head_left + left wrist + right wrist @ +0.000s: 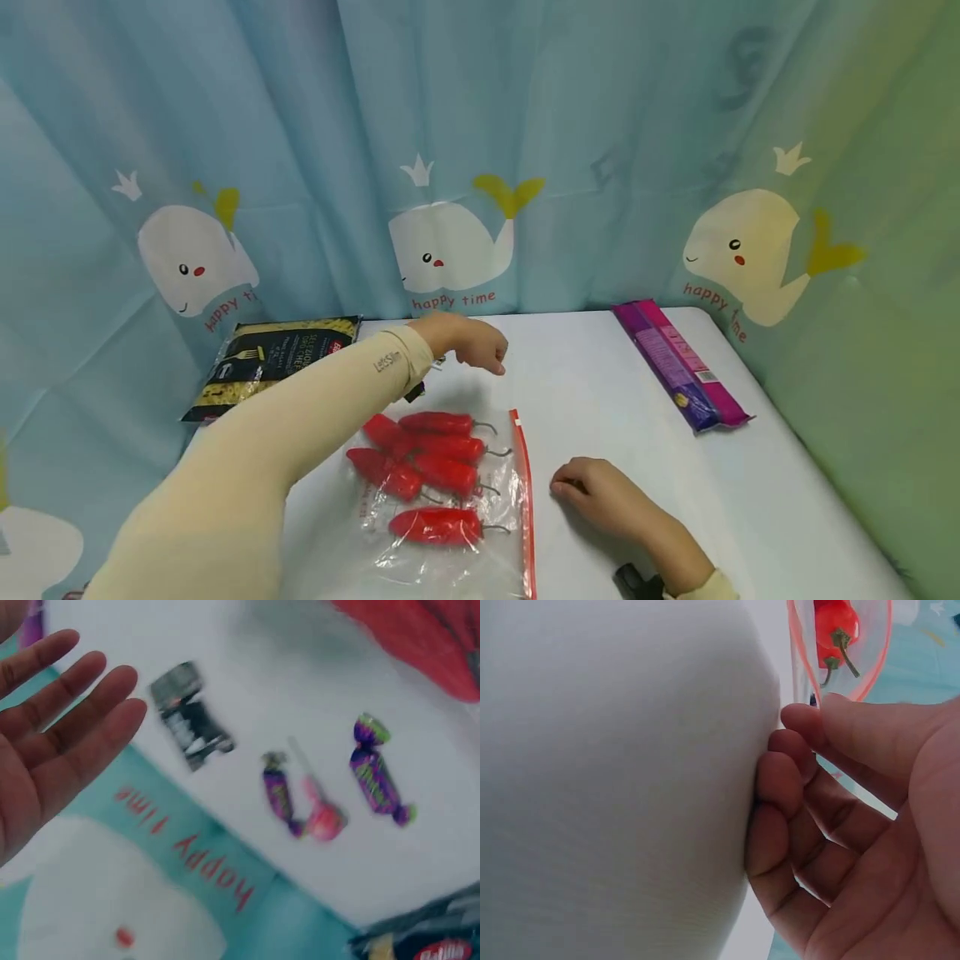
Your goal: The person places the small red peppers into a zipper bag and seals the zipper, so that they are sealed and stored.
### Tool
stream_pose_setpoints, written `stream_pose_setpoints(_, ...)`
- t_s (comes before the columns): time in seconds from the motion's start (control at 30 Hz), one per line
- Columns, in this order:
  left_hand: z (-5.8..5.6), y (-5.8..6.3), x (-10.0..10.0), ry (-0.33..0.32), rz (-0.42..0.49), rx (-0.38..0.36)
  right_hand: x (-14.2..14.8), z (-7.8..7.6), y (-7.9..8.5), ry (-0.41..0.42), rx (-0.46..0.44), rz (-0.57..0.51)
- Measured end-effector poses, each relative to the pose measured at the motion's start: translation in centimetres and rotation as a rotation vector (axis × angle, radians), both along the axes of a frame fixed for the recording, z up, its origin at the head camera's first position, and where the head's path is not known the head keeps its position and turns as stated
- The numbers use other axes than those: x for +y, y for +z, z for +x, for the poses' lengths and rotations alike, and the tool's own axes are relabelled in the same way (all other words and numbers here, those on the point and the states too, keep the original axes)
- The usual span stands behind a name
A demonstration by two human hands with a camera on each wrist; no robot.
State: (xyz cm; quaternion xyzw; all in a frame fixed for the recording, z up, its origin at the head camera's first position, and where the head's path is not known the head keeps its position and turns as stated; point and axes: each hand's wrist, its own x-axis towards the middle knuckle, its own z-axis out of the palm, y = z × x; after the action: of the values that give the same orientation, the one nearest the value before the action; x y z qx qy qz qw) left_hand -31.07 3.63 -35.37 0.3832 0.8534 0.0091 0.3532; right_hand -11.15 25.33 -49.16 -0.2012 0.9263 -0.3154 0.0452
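Over the far part of the white table, my left hand (476,342) reaches out with nothing in it; its fingers look extended in the left wrist view. Near it lie a black wrapped sweet (187,724), two purple-wrapped candies (375,778) and a pink lollipop (327,821). In the head view my sleeve hides most of these. My right hand (607,496) rests on the table, fingers loosely bent and holding nothing. To its left lies a clear zip bag (527,508) with a red strip along its right edge. Several red peppers (438,527) are inside it.
A black and yellow food bag (288,354) lies at the back left, partly behind my left arm. At the back right is a long purple and pink packet (682,367). A blue whale-print curtain (585,167) hangs behind the table.
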Motion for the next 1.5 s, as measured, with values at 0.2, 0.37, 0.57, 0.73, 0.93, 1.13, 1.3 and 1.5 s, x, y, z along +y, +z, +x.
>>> stream_pose_setpoints(0.2,0.2,-6.1,2.4,0.017,-0.072,-0.029,0.2,0.1,0.5,0.043,-0.033,-0.011)
stream_pose_setpoints(0.37,0.7,-8.0,2.9,0.055,-0.016,-0.089,0.2,0.3,0.3,0.035,-0.047,-0.036)
stream_pose_setpoints(0.57,0.4,-7.8,2.3,0.052,0.156,-0.354,0.7,0.5,0.4,0.023,-0.033,-0.043)
stream_pose_setpoints(0.73,0.3,-7.0,-0.3,0.114,0.389,-0.517,0.6,0.5,0.5,0.04,-0.033,-0.042)
stream_pose_setpoints(0.93,2.1,-3.6,-4.2,0.161,0.669,-0.455,1.0,0.4,2.0,0.04,-0.013,-0.042)
stream_pose_setpoints(1.13,6.1,1.4,-8.0,0.242,0.92,-0.205,1.3,0.0,6.7,0.017,0.17,-0.086)
stream_pose_setpoints(1.3,10.2,4.0,-10.2,0.304,1.212,0.057,1.1,0.2,12.2,0.015,0.373,-0.09)
stream_pose_setpoints(1.5,13.1,5.5,-11.0,0.165,1.551,0.509,0.0,1.3,18.4,0.043,0.551,-0.015)
